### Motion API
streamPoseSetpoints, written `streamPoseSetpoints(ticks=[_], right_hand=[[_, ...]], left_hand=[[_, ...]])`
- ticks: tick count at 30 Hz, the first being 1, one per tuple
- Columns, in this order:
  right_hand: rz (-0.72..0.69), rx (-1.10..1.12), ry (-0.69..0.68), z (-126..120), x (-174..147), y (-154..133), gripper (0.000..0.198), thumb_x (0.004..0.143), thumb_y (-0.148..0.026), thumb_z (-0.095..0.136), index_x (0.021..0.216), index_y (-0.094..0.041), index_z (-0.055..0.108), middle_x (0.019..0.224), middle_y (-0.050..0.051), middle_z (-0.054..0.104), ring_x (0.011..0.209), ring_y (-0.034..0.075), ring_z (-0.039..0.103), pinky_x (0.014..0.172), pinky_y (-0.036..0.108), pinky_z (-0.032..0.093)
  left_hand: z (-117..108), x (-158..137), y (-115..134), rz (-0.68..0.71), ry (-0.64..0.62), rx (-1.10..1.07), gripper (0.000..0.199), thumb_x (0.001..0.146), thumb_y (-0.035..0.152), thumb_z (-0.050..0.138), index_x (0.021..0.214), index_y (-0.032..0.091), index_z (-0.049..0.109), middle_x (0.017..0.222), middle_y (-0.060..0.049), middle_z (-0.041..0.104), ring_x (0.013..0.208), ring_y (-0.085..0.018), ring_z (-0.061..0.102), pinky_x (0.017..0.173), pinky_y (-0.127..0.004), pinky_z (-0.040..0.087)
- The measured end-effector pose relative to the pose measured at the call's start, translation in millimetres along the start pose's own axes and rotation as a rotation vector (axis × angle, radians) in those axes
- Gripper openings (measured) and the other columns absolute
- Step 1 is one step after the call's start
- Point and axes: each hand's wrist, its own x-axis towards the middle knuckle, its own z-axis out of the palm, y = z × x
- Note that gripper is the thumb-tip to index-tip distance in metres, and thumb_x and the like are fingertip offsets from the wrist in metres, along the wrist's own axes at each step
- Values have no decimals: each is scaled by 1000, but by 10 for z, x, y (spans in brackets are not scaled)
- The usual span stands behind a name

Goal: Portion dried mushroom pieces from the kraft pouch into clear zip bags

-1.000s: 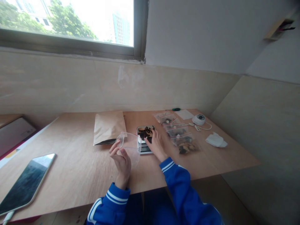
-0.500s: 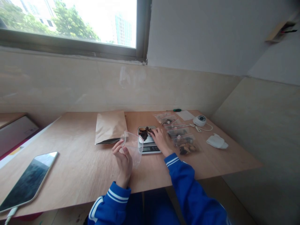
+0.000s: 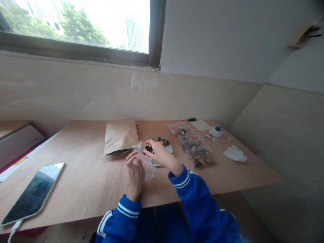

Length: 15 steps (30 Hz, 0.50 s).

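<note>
Two bare hands work above a wooden table point(image 3: 86, 189), and I take the kitchen scale point(image 3: 170, 149) as the centre of my dial, with the window wall at twelve. The left hand point(image 3: 136, 173), down toward eight o'clock, grips a clear zip bag point(image 3: 150, 167) by its upper edge, fingers and thumb curled so that the mouth gapes toward the scale. The right hand point(image 3: 162, 154) reaches across the near side of the scale, its bent fingers closed on some dark dried pieces point(image 3: 148, 149) right at the bag's mouth; I cannot tell whether the fingertips are inside it. A heap of dark and tan dried chunks point(image 3: 164, 141) lies on the scale's plate, partly hidden by the right hand.

Toward nine o'clock a kraft paper pouch point(image 3: 120, 135) lies flat, its dark opening facing the person. Filled zip bags point(image 3: 203, 159) overlap in a row from two o'clock round to past three. Beyond them, between two and three, sits a white dome camera point(image 3: 216, 131) with its cable; a crumpled white tissue point(image 3: 235, 153) is just past three. A smartphone point(image 3: 34, 194) lies well off between eight and nine.
</note>
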Motion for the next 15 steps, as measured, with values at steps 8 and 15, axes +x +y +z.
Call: streamPoseSetpoints(ticks=[8, 15], right_hand=[[60, 377, -78, 240, 58, -38, 48, 80, -24, 68, 122, -16, 47, 117, 12, 63, 105, 21, 63, 86, 34, 51], [-33, 326, 203, 54, 34, 248, 27, 94, -37, 44, 103, -19, 63, 108, 8, 67, 102, 19, 62, 90, 34, 48]], left_hand=[[9, -41, -26, -33, 62, -17, 18, 95, 19, 39, 111, 22, 33, 118, -11, 49, 108, -18, 55, 88, -45, 48], [-17, -10, 33, -54, 79, -16, 12, 97, 25, 35, 108, 22, 33, 118, -11, 50, 110, -19, 55, 90, -48, 47]])
